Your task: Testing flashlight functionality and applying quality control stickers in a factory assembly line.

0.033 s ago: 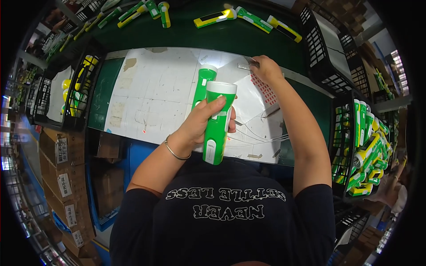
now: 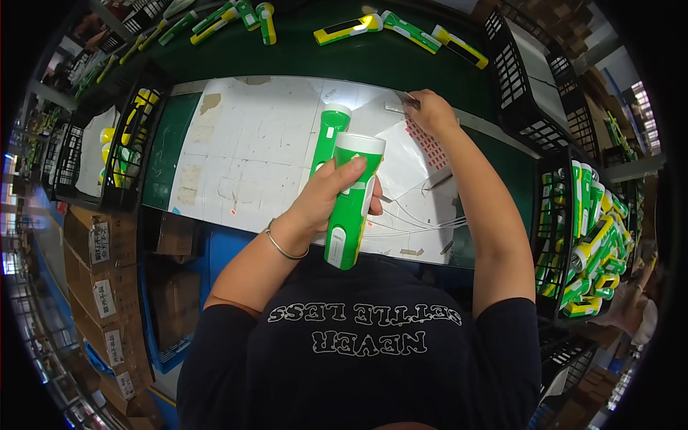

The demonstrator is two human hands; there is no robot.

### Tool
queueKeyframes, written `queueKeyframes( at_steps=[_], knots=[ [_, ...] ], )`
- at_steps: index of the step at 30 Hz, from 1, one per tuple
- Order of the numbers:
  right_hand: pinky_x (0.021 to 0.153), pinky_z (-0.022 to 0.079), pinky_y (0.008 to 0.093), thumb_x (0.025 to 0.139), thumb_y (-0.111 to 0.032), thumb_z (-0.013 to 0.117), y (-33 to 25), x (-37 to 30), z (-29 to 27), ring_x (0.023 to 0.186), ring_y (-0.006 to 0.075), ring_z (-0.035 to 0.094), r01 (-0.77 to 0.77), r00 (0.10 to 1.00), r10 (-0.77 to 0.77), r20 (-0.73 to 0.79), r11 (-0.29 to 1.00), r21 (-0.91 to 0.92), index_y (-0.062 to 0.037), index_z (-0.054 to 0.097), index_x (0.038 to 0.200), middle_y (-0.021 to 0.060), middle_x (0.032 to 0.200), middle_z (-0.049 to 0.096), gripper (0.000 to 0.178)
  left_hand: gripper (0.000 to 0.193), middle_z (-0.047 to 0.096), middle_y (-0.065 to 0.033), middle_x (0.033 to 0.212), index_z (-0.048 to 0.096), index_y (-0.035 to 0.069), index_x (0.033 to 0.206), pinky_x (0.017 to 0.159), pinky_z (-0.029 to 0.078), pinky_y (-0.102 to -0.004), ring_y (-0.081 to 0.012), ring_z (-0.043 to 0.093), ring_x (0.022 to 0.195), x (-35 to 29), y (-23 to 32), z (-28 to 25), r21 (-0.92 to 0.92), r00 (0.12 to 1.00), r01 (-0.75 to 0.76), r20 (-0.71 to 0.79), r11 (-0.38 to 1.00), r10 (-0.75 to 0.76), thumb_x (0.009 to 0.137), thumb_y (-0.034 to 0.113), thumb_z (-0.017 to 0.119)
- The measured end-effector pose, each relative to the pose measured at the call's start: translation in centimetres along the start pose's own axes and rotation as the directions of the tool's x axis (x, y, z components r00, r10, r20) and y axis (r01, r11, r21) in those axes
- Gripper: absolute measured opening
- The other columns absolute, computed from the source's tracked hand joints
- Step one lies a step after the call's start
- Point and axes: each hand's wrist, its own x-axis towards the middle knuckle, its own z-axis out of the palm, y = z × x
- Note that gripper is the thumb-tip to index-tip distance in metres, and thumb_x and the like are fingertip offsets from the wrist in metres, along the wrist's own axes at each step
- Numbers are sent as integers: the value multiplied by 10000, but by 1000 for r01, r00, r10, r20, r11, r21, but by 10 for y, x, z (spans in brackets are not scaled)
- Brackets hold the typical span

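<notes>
My left hand [image 2: 324, 192] is wrapped around a green flashlight [image 2: 351, 208] with a white head, its head pointing away from me and its body over the near part of a white work board [image 2: 251, 143]. Just beyond it, a second green flashlight [image 2: 331, 129] lies on the board, partly hidden by my hand. My right hand [image 2: 432, 113] is closed at the board's far right edge, fingers bent around a small dark, thin thing that I cannot make out. Beneath that arm lies a white sheet with rows of small red stickers [image 2: 428, 147].
Several flashlights [image 2: 408, 32] lie along the green surface at the back. A black crate heaped with green and yellow flashlights [image 2: 595, 244] stands at right, another crate [image 2: 79, 154] at left. White cords [image 2: 416, 222] cross the board's near right. Cardboard boxes [image 2: 107, 287] are stacked at lower left.
The flashlight in my left hand has tilted slightly, its head shifting right and its tail end left. My right hand has hardly moved.
</notes>
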Motion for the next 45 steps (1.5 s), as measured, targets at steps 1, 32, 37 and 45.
queueKeyframes(
  at_steps=[1, 32, 37, 45],
  knots=[
    [845, 465, 358, 800, -243, 597, -1, 0, -1, 1001, 270, 573, -18, 1000, 18, 5, 1000, 11, -158, 658, 1046, 82, 1108, 583, 267, 325, 603, -99, 787, 477, 14, 1046, 568, 528, -305, -184, 631, 655, -3, 5, 9, 99, 995, 16, -101, 995, -6, 880, 277, 571],
    [703, 494, 360, 698, -244, 691, -33, 19, -6, 803, 277, 620, 200, 963, -188, 191, 979, -43, -79, 657, 815, 122, 859, 645, 205, 348, 574, -107, 905, 425, -5, 1087, 688, 541, -318, -190, 617, 775, -71, -15, 9, -5, 990, 84, -114, 996, -84, 816, 66, 632],
    [605, 477, 324, 678, -183, 697, -4, 26, 2, 645, 210, 598, 262, 938, -274, 213, 962, 82, -27, 617, 798, 117, 707, 615, 213, 406, 584, -134, 1011, 396, 6, 1173, 760, 519, -316, -199, 615, 872, -109, -13, -17, 133, 997, 23, -75, 991, -13, 842, 84, 617],
    [554, 453, 310, 620, -121, 731, -43, 18, -11, 581, 184, 559, 306, 879, -314, 358, 949, 81, 1, 576, 700, 92, 629, 582, 213, 214, 594, -155, 949, 511, 1, 993, 835, 476, -416, -262, 579, 875, -313, 144, -153, 488, -4, -796, -597, 359, 802, 876, 178, 537]
  ],
)
